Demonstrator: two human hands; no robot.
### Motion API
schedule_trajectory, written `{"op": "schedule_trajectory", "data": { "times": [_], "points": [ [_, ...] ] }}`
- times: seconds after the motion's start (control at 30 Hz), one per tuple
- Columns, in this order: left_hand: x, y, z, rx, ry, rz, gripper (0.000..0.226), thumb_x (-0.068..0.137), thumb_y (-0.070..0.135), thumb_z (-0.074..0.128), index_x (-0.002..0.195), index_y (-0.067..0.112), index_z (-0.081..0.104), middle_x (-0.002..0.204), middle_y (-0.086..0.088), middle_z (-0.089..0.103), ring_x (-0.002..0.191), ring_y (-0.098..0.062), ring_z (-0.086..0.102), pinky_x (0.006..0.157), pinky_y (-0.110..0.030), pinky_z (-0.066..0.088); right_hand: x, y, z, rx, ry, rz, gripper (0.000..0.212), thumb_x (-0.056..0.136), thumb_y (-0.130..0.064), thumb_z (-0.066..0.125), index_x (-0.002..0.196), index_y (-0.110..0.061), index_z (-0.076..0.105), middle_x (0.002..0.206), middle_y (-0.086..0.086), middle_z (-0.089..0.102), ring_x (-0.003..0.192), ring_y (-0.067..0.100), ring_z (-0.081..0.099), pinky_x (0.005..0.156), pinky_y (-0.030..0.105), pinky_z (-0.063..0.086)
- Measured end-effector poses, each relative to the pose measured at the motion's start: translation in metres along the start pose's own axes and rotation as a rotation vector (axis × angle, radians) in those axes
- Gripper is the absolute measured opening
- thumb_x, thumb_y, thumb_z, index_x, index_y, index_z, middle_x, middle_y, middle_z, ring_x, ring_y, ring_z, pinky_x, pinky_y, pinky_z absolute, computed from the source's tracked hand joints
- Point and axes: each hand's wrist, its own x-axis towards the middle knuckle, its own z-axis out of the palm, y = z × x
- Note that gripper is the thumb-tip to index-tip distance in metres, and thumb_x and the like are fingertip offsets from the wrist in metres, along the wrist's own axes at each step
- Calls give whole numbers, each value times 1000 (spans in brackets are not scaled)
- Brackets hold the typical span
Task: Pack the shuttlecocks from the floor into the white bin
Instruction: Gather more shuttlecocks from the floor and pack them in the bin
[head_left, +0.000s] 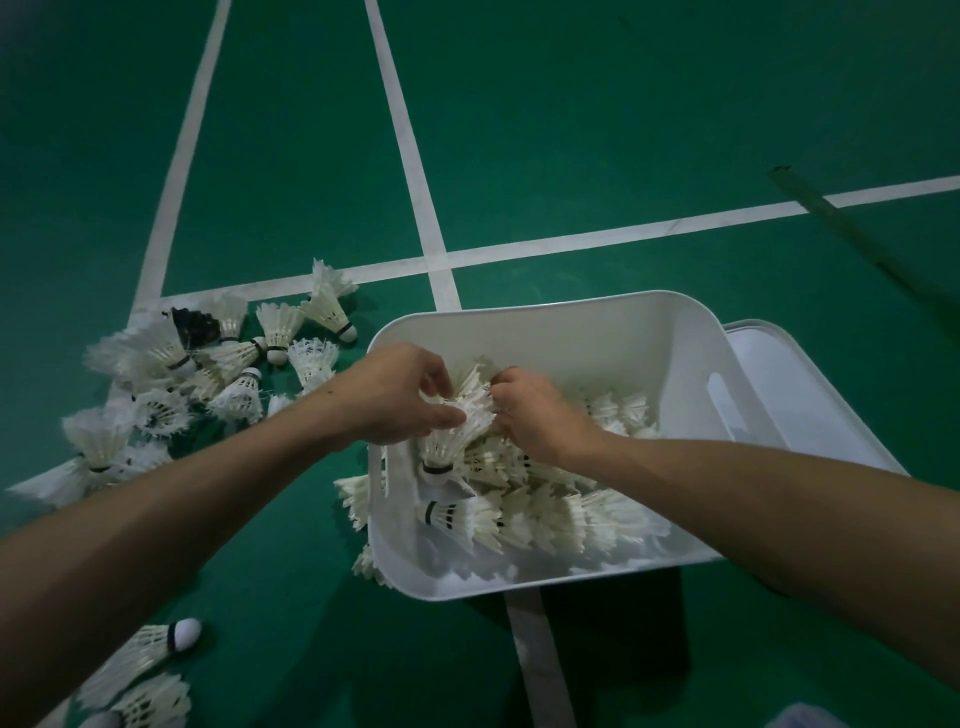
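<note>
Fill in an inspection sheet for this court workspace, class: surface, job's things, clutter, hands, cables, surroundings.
Surface: green court floor with white lines.
Job's things: white bin, partly filled with packed shuttlecocks; loose pile on the floor left of it; stray shuttlecocks at bottom left.
Clutter: dark shuttlecock in the pile; white lid-like piece beside the bin's right side.
Hands: left hand and right hand over the bin, both gripping a held shuttlecock.
Cables: nothing seen.
Surroundings: dark strip across a line, far right.
</note>
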Motion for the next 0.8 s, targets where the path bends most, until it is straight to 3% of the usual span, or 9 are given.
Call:
{"op": "schedule_trajectory", "data": {
  "times": [0.1,0.2,0.3,0.5,0.6,0.7,0.8],
  "points": [
    [2,1,2,1,-5,12,34,84,34,69,111,16,62,122,-2,61,85,-11,63,73,-24,46,2,-4,-2,-1,19,6,15,89,-6,61,104,-5,64,114,10,57,105,25,54,88,30,42],
    [6,2,4,-23,0,17,34,84,35,69,111,16,62,123,-2,61,87,-12,63,78,-27,49,4,4,-8,61,1,84,36,87,-8,67,122,-10,60,125,7,58,111,23,56,92,28,43],
    [12,5,6,-82,-4,39,35,84,34,68,113,16,62,121,1,62,84,-7,62,66,-17,45,-1,17,-14,190,-8,137,55,84,-9,70,136,-20,52,136,1,54,108,16,60,99,35,49],
    [26,23,11,-258,-11,77,38,84,26,68,120,14,60,126,3,60,71,-7,68,56,-13,49,-15,26,-27,482,188,202,29,93,-8,59,119,-19,65,114,-4,65,92,10,63,88,33,54],
    [34,24,13,-292,11,61,36,85,21,68,118,10,60,122,-3,61,76,-9,67,54,-12,50,-25,26,-39,595,350,153,20,94,-8,54,106,-16,68,101,-7,64,87,5,59,77,19,50],
    [39,26,14,-258,20,57,35,85,22,69,116,10,60,119,-3,62,75,-10,67,55,-14,52,-35,31,-53,533,385,29,21,90,-5,56,103,-15,68,109,-5,62,92,7,56,77,17,46],
    [43,29,18,-254,44,51,34,84,24,69,114,10,61,116,-3,63,77,-10,67,60,-17,54,-39,31,-56,294,243,-93,26,82,-27,72,106,-16,68,112,-4,62,97,7,54,83,21,47]
  ]
}}
